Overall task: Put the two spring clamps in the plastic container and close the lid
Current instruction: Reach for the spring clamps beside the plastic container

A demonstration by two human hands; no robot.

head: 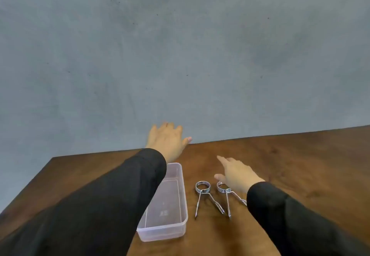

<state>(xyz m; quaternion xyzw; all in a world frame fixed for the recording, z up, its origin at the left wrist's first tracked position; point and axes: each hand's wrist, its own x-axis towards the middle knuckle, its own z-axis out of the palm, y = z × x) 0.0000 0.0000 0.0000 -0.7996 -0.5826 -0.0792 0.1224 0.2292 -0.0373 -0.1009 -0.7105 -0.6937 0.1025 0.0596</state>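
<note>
A clear plastic container [181, 211] stands open and empty on the brown wooden table, partly covered by my left sleeve. Two metal spring clamps lie side by side just right of it: the left clamp [203, 190] and the right clamp [225, 190], coils pointing away from me. My left hand [167, 140] reaches past the container to the table's far edge, fingers spread, holding nothing. My right hand [237, 174] hovers just above and behind the right clamp, fingers apart, its wrist hiding part of one clamp handle. No lid shows in this view.
The wooden table [300, 165] runs wide to the right and ends at a far edge against a grey-blue wall [180, 55]. Its left edge slants down past my left sleeve. Black sleeves cover both forearms.
</note>
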